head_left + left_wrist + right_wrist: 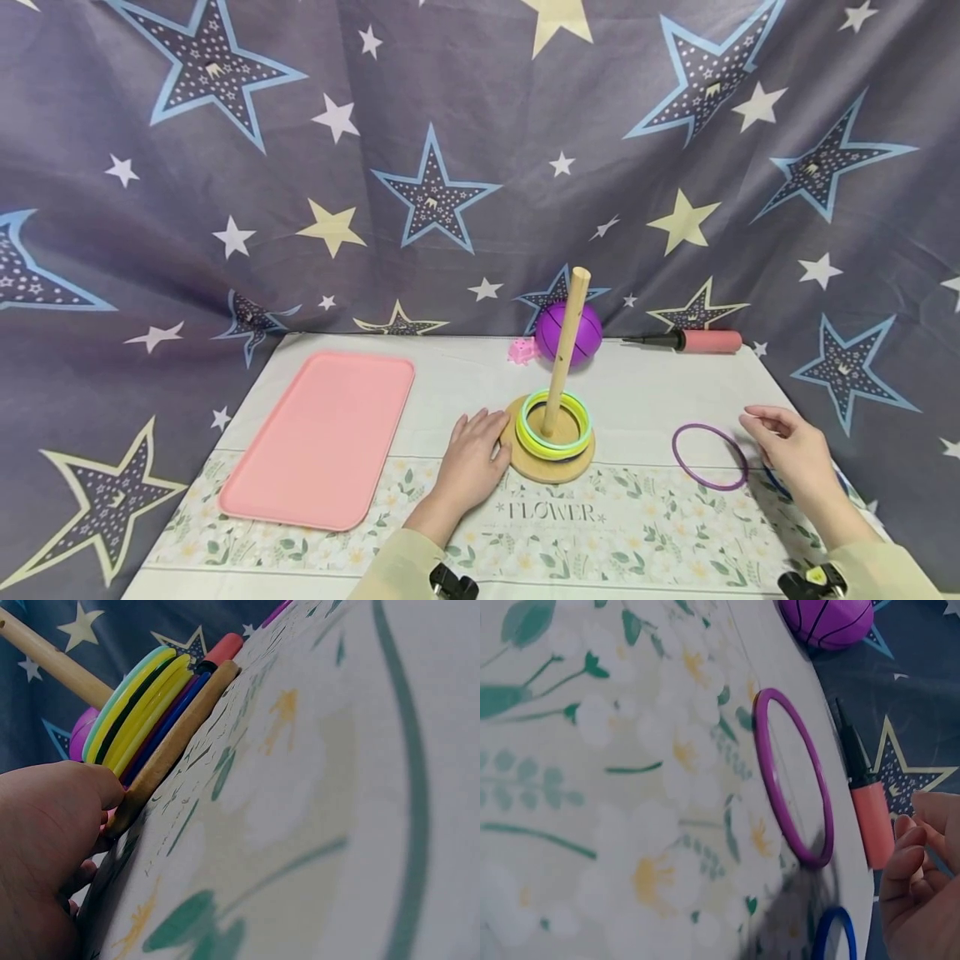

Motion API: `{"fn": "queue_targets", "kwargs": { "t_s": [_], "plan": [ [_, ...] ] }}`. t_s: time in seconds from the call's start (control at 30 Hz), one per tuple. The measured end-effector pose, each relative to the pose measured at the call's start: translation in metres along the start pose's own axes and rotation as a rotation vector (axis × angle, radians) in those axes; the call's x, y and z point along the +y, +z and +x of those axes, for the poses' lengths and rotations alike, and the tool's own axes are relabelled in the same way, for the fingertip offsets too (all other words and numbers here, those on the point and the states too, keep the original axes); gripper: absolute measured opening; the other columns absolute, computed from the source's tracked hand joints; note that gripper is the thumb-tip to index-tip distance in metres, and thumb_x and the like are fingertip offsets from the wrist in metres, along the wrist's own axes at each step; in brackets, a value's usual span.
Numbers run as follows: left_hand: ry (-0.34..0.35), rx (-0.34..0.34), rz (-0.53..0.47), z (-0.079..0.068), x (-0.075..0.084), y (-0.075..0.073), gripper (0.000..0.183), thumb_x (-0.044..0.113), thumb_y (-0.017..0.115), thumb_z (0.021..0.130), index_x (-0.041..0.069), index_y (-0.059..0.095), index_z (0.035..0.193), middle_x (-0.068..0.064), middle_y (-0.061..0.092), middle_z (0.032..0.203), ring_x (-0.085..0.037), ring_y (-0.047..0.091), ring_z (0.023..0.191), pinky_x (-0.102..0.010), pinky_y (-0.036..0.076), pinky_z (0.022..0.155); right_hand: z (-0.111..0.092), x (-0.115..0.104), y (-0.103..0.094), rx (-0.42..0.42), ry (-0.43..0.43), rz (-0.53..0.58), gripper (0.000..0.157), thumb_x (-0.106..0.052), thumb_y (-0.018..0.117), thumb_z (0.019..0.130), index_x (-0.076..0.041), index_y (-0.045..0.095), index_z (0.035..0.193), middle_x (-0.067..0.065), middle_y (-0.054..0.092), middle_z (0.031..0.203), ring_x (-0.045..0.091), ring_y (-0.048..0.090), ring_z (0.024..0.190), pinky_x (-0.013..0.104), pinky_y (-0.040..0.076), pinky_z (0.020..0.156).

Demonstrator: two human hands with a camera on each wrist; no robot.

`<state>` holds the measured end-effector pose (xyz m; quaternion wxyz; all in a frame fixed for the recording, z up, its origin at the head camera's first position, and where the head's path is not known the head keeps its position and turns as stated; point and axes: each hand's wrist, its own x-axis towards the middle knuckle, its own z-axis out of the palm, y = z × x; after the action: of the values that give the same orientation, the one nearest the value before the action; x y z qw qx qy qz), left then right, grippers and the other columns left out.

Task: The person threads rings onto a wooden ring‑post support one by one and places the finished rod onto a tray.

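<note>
A wooden ring-toss stand has a round base (555,472) and an upright peg (567,350). Stacked rings (142,705) in mint, yellow, black, purple and blue circle the peg at its foot. My left hand (470,462) touches the left edge of the base, fingers mostly extended, with the thumb by its rim. Off to the right, my right hand (798,458) hovers over the cloth with loosely bent fingers and nothing visibly held. Beneath it lies a blue ring (837,934), partly hidden in the head view. A purple ring (710,483) lies flat just left of that hand.
A pink tray (322,442) lies on the left of the table. Behind the peg sit a purple ball (588,333) and a small pink toy (522,350). A hand pump (708,341) with a pink body rests at the back right, near the starry curtain (450,67).
</note>
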<state>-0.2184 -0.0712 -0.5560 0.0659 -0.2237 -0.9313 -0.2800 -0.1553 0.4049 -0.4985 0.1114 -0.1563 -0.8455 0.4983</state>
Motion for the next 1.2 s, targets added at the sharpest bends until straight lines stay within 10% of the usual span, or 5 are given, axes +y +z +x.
{"fn": "queue_targets", "kwargs": {
  "t_s": [1.2],
  "plan": [
    [-0.017, -0.010, -0.010, -0.001, 0.001, 0.001, 0.052, 0.025, 0.062, 0.111, 0.006, 0.058, 0.159, -0.012, 0.058, 0.162, -0.035, 0.042, 0.159, -0.059, 0.018, 0.135, 0.002, 0.032, -0.004, -0.031, 0.057, -0.123, 0.055, -0.035, 0.072, 0.110, 0.010, 0.064, 0.140, -0.005, 0.069, 0.089, 0.013, 0.059, 0.066, 0.030, 0.054, 0.055]
  ]
}}
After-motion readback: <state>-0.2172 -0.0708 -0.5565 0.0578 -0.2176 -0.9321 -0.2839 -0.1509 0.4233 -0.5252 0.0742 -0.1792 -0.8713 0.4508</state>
